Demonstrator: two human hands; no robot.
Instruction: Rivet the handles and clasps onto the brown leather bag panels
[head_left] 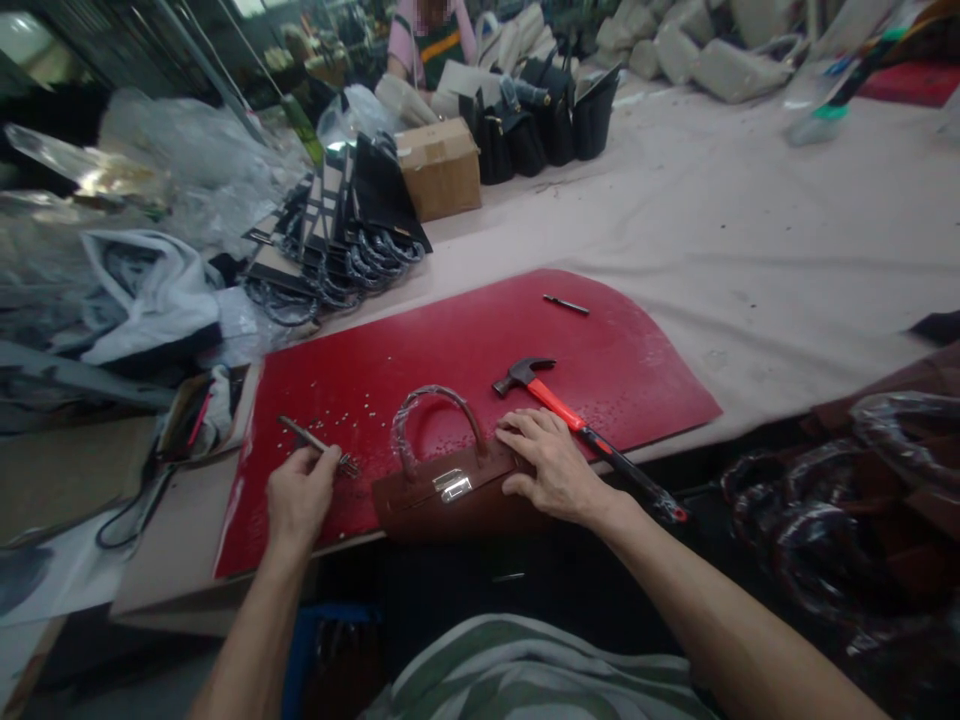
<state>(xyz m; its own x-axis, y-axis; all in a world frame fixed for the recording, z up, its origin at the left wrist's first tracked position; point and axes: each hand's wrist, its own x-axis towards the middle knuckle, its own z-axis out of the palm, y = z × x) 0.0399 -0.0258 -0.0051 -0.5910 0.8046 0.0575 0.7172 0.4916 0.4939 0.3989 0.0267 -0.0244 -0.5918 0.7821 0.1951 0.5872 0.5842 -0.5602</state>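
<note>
A brown handbag (461, 505) lies at the near edge of a red board, with a silver clasp (453, 486) on its front. Its arched handle (429, 392) is wrapped in clear plastic. My right hand (551, 465) rests on the bag's right end, fingers spread out. On the left, my left hand (301, 495) is closed round a slim metal tool (304, 432), whose exact kind I cannot make out. Small metal pieces (349, 464) lie beside those fingers. A claw hammer (559, 405) with an orange and black handle lies just beyond my right hand.
The red board (465, 335) bears scattered small bits and a dark metal rod (566, 304). Behind it are black bag parts (337, 230), a cardboard box (440, 170) and black bags (532, 120). Brown bags with wrapped handles (817, 520) stand at right. A person (433, 45) is at the far side.
</note>
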